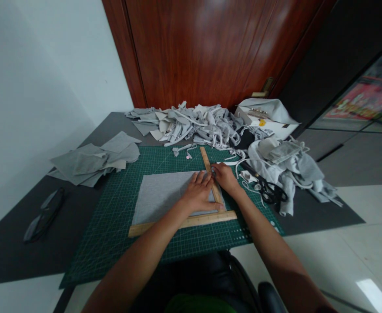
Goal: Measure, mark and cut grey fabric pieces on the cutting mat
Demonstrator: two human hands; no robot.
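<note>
Grey cloth (161, 191), flat, roughly rectangular, on green mat (112, 234) | wooden rulers (207, 220) cover right side, lower edge | left hand (197, 193) spread wide across cloth, ruler; right hand (225, 177) curled, contents unclear | scrap heap (204, 124) beyond; scissors (271, 192) right

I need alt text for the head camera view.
A person's left hand is spread across gray cloth and a wooden ruler on a green mat, with the right hand at the ruler's right side. Another wooden strip runs along the cloth's near edge; scissors and scraps lie nearby.
</note>
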